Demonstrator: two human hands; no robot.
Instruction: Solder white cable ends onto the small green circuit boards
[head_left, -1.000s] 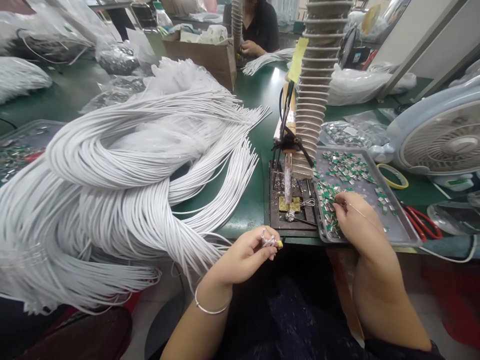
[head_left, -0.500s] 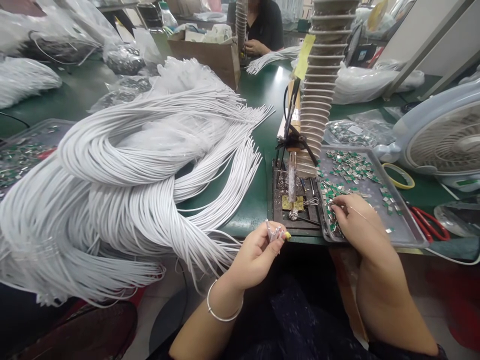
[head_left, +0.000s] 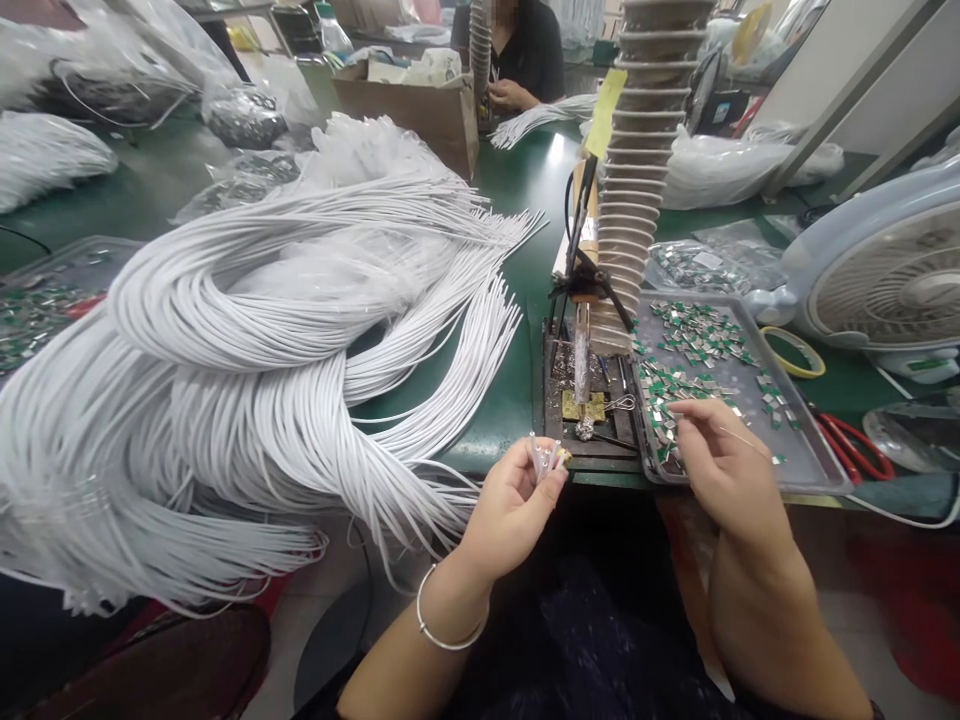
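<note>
Right hand (head_left: 724, 470) had just lifted a bit off the little green-and-silver clips (head_left: 694, 332) in the metal tray (head_left: 795, 462) at 1 o'clock, fingers pinched, can't tell on what. Left hand (head_left: 514, 510) stayed curled, gripping white wire ends (head_left: 544, 458) at 12 o'clock.

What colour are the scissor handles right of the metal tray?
The scissor handles are red, best seen in the head view.
</note>
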